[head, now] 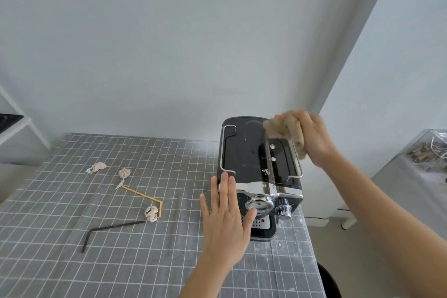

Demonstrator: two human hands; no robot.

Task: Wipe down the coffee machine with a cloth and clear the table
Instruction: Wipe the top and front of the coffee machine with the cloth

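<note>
Fingers [285, 121] of right hand [312, 138] curled round a beige cloth [287, 133], pressing it on the top rear right of the coffee machine [256, 167]. Left hand [225, 220] flat, fingers straight, resting against the machine's front left side. Machine sits at the right end of the counter [72, 261]. Left of it: three crumpled paper wads [151, 213], a yellow straw [145, 197], a dark straw [106, 230].

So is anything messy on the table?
Yes. Three crumpled paper wads, a bent yellow straw and a bent dark straw lie scattered on the checked tablecloth, left of the coffee machine.
</note>
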